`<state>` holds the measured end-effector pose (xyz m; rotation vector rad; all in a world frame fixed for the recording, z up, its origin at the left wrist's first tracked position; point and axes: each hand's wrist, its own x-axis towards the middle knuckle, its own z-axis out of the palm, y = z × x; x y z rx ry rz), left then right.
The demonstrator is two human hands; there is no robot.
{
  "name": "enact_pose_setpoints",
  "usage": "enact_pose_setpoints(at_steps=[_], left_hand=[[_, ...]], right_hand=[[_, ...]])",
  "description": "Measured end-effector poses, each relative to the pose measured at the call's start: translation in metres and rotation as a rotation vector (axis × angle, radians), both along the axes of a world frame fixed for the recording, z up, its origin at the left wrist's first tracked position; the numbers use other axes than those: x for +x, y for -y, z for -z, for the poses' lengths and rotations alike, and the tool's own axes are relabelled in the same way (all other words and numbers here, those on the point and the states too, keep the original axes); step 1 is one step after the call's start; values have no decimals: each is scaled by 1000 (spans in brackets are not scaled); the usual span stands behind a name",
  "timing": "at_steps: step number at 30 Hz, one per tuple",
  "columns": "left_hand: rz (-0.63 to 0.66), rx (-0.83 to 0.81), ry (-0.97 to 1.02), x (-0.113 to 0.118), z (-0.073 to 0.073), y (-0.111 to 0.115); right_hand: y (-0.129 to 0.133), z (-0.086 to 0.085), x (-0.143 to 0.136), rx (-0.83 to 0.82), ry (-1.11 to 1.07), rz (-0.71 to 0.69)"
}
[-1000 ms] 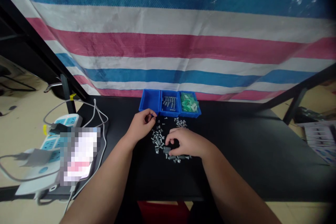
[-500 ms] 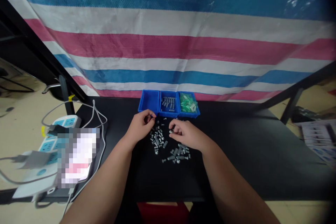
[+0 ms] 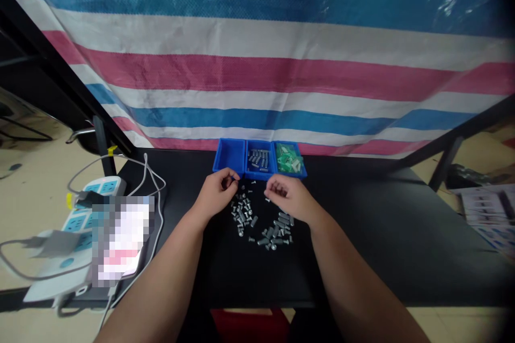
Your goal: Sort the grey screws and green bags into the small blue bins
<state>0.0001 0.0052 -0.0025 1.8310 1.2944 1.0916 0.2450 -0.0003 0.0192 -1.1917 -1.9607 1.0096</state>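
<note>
The left hand point(image 3: 219, 191) curls beside the left bin point(image 3: 230, 154), thumb near fingertips; the right hand point(image 3: 288, 194) curls before the right bin point(image 3: 301, 174) — whether either pinches anything, I cannot tell. Screws point(image 3: 241, 214) and spacers point(image 3: 270, 232) lie on the table point(image 3: 382, 225) — more spacers in the middle bin point(image 3: 259, 175).

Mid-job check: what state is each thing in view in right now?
Left hand: curled; grasp unclear.
Right hand: curled; contents hidden.
Left bin: open-topped, upright.
Middle bin: open-topped, holding metal cylinders.
Right bin: open-topped, holding green packaging.
Left pile: loose, mostly screws.
Right pile: loose, screws and cylinders mixed.
Phone: screen lit, image pixelated, cable attached.
Power strip: plugs inserted.
</note>
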Motion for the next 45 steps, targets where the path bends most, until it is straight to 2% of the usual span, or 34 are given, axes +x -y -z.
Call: enact_pose_setpoints(at_steps=[3, 5, 9, 19, 26, 30, 33, 36, 39, 43, 45], left_hand=[[1, 2, -5, 0, -1, 0], [-1, 7, -12, 0, -1, 1], [-2, 10, -13, 0, -1, 1], [10, -2, -32, 1, 0, 1], [17, -7, -46, 2, 0, 1], [12, -12, -51, 3, 0, 1], [13, -12, -53, 2, 0, 1], [12, -19, -59, 2, 0, 1], [14, -28, -57, 2, 1, 1], [14, -30, -51, 2, 1, 0], [10, -38, -36, 2, 0, 0]], right_hand=[[7, -1, -3, 15, 234, -303], [10, 0, -8, 17, 318, -376], [12, 1, -13, 27, 410, -363], [10, 5, -10, 98, 414, -303], [20, 9, -26, 198, 523, -129], [22, 8, -30, 237, 562, -87], [19, 4, -26, 267, 499, -53], [15, 0, -20, 225, 326, -10], [10, 1, -12, 121, 161, 9], [2, 9, -4, -117, 75, -70], [-3, 12, -4, -186, -89, -14]])
